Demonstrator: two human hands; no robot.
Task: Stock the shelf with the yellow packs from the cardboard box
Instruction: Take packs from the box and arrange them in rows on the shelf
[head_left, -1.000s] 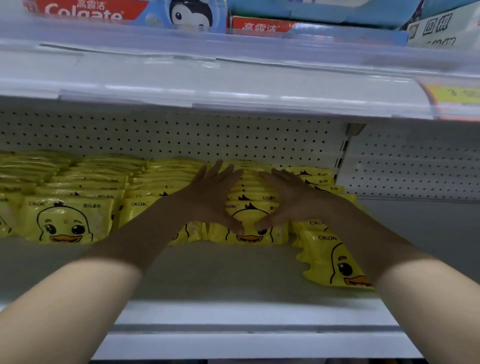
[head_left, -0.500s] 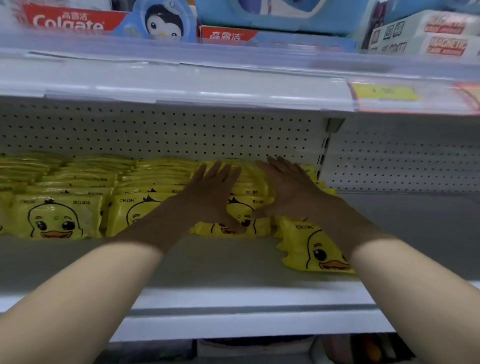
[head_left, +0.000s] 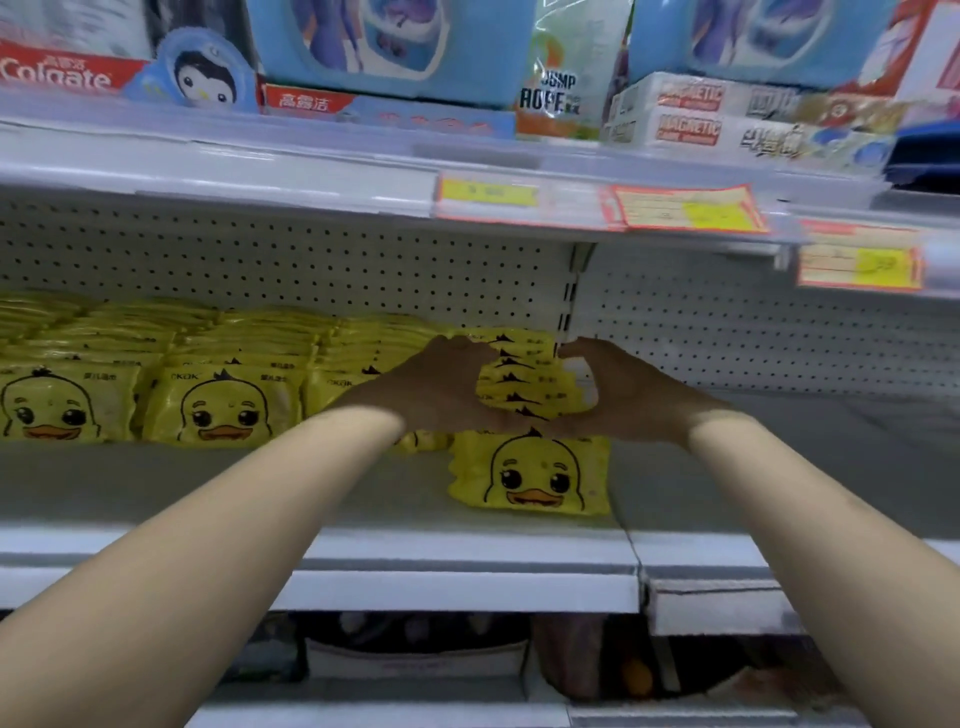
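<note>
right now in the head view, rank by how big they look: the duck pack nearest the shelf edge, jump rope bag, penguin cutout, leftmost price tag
1. duck pack and jump rope bag: too alike to split, and the bag runs off the top edge
2. penguin cutout
3. leftmost price tag

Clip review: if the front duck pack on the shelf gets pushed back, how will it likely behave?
The front duck pack has crinkled edges, so it probably flexes rather than moving stiffly. Its glossy film suggests it would slide on the shelf. It seems to stand on edge ahead of the row, so a push may tip it.
</note>
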